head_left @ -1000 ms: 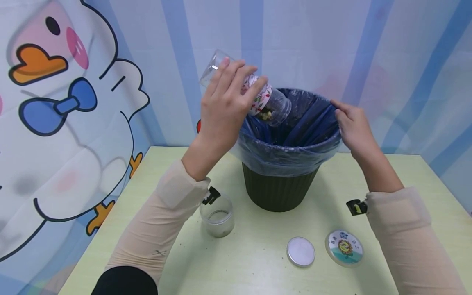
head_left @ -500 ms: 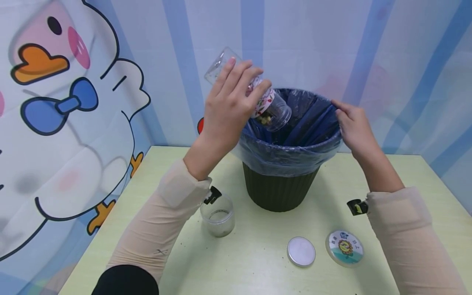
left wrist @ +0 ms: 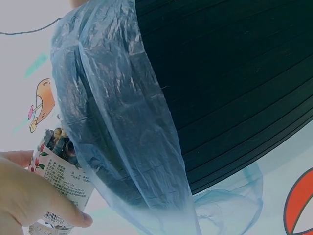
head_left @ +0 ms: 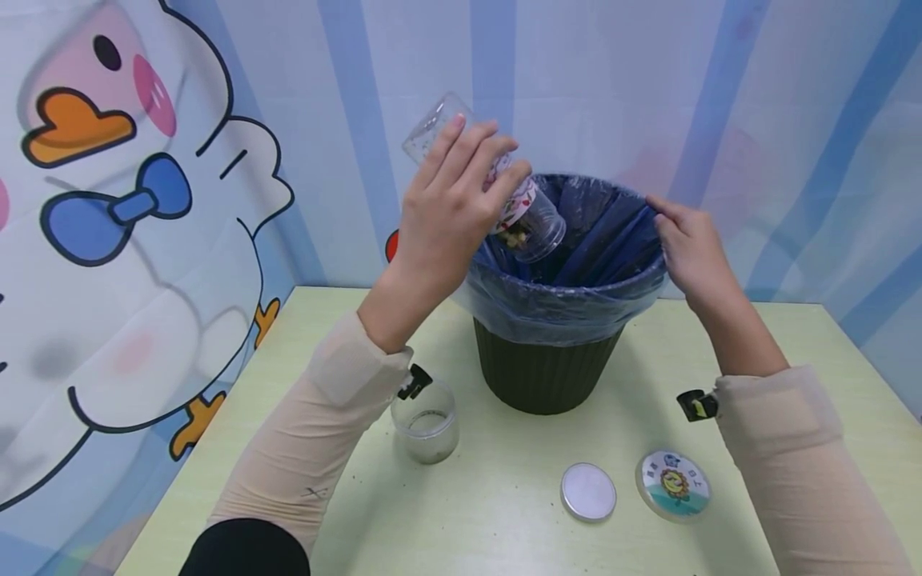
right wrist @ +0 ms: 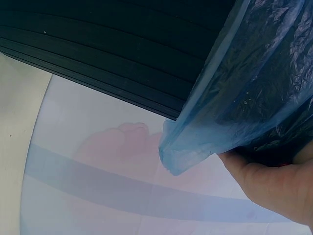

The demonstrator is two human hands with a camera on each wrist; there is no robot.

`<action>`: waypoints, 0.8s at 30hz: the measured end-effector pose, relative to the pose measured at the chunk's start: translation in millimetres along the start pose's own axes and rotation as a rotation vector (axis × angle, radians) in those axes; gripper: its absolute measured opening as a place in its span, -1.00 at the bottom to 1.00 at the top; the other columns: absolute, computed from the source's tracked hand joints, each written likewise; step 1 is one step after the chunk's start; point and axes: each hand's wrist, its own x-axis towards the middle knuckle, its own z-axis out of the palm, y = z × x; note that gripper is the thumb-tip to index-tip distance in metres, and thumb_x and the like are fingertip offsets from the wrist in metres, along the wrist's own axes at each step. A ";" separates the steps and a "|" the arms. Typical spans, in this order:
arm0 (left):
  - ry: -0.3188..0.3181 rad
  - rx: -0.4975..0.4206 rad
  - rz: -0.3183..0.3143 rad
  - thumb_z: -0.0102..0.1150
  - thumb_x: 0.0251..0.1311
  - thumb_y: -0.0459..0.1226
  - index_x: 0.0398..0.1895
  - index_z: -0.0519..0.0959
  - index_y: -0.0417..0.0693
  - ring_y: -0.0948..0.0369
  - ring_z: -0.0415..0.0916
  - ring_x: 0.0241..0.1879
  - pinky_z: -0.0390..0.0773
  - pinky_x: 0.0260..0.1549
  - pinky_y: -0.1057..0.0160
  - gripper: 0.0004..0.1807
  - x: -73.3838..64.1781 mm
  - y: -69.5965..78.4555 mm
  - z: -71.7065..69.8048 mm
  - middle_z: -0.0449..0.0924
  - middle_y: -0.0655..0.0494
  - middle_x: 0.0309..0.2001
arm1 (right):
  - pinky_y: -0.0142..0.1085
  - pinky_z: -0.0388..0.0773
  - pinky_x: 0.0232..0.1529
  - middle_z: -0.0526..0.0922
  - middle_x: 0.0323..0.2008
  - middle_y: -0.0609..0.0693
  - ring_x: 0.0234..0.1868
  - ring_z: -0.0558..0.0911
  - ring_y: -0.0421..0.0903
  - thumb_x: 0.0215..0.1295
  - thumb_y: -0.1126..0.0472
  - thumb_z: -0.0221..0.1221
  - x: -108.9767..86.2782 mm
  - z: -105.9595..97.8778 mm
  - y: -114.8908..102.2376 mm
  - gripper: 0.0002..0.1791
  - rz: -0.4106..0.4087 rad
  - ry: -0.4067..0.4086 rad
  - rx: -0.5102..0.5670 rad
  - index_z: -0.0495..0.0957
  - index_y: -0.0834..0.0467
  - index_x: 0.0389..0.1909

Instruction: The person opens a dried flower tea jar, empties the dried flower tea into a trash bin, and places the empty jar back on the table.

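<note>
My left hand [head_left: 450, 204] grips a clear jar [head_left: 542, 230] with a printed paper label. The jar is tipped, its mouth pointing down to the right over the trash can's opening. Dark and yellowish dry bits [left wrist: 59, 142] lie inside near the mouth, above the label in the left wrist view. A blue plastic bag [head_left: 569, 308] lines the black ribbed trash can [head_left: 547, 372] and is folded over its rim. At the right side of that rim my right hand [head_left: 691, 248] pinches the bag and edge, thumb outside in the right wrist view.
On the pale table [head_left: 497, 528] stands a clear plastic container [head_left: 426, 440] near my left forearm. A small silvery lid [head_left: 587, 491] and a larger lid with a sunflower picture [head_left: 673, 484] lie in front of the trash can. A printed cloth [head_left: 612, 80] hangs behind.
My left hand and the jar have shifted slightly to the right, and the jar tilts a bit more steeply. The right hand has stayed at the rim.
</note>
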 end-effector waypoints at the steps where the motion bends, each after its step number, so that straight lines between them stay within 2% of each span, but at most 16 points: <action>1: -0.001 -0.002 0.000 -0.18 0.46 -0.53 -0.09 0.71 0.00 0.06 0.47 0.19 0.07 0.43 0.17 -0.57 -0.1 0.0 0.0 0.64 0.03 0.03 | -0.39 0.19 -0.72 0.12 -0.70 -0.15 -0.79 0.11 -0.29 0.61 0.25 -0.32 0.0 0.2 -0.1 -0.48 -0.003 0.001 -0.001 0.16 0.37 0.47; 9: 0.004 0.003 0.004 -0.17 0.45 -0.54 -0.10 0.71 0.00 0.07 0.47 0.19 0.08 0.43 0.18 -0.57 -0.2 -0.1 0.6 0.64 0.04 0.03 | -0.39 0.19 -0.73 0.18 -0.61 -0.06 -0.80 0.10 -0.28 0.61 0.26 -0.32 0.2 0.9 0.6 -0.49 -0.014 0.006 -0.010 0.16 0.37 0.46; 15: 0.005 0.001 0.002 -0.16 0.44 -0.54 -0.10 0.71 0.00 0.07 0.47 0.18 0.07 0.43 0.18 -0.57 0.6 -0.4 0.8 0.64 0.04 0.02 | -0.39 0.19 -0.73 0.13 -0.69 -0.13 -0.80 0.10 -0.28 0.61 0.25 -0.32 -0.3 0.4 0.3 -0.48 -0.011 0.007 0.006 0.16 0.37 0.47; 21: 0.020 0.014 0.001 -0.14 0.43 -0.54 -0.12 0.72 0.00 0.07 0.48 0.17 0.09 0.43 0.18 -0.58 1.4 0.1 1.3 0.64 0.05 0.01 | -0.38 0.20 -0.73 0.18 -0.63 -0.08 -0.79 0.10 -0.27 0.62 0.23 -0.32 -2.1 0.1 -0.1 -0.48 -0.014 0.008 0.005 0.17 0.35 0.47; 24: 0.021 0.016 0.003 -0.14 0.44 -0.54 -0.12 0.72 0.01 0.07 0.48 0.18 0.09 0.43 0.18 -0.58 1.0 0.4 1.3 0.64 0.05 0.01 | -0.38 0.20 -0.74 0.15 -0.69 -0.12 -0.80 0.10 -0.26 0.62 0.22 -0.32 -2.5 0.4 0.3 -0.48 -0.011 0.003 0.014 0.16 0.34 0.48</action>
